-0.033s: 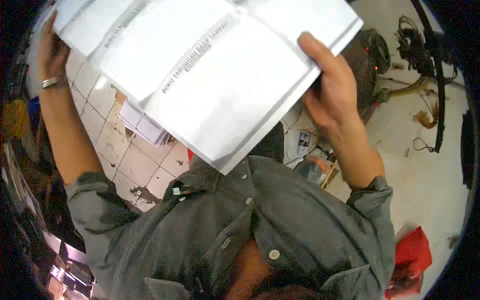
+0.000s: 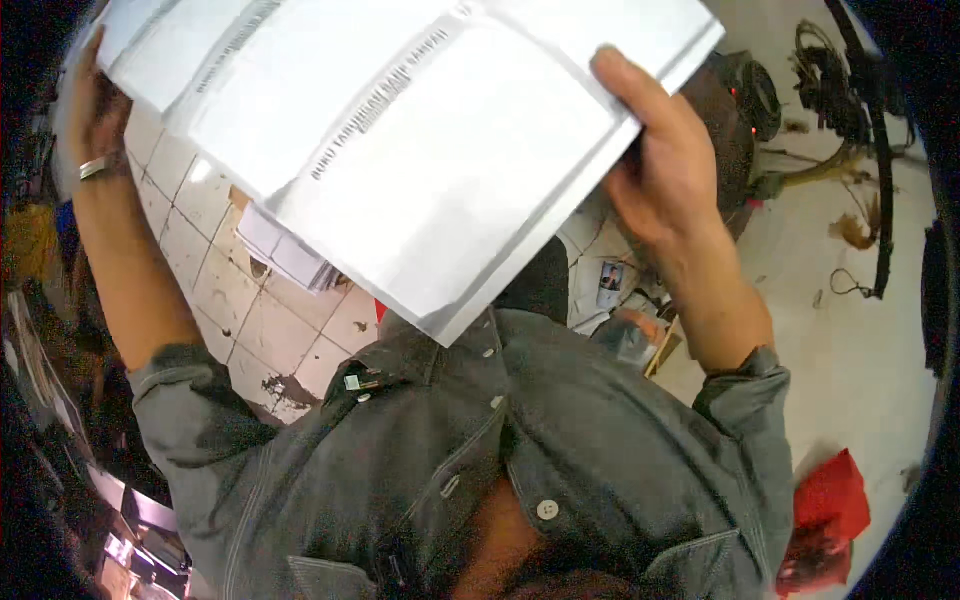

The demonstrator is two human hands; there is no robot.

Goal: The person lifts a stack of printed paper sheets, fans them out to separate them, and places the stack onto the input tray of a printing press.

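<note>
Paper stack [image 2: 440, 200] between both grips [image 2: 100, 112] [image 2: 668, 160]

On your white paper stack [image 2: 500, 190], you see a dark line of printed capitals [image 2: 385, 100] slanting across the top face, with smaller print just below its middle; a similar line [image 2: 232, 50], too blurred to read fully, stands farther left

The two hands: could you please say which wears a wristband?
The left hand, at the left edge of the white papers: a silvery band circles its wrist, while the right hand shows none.
</note>
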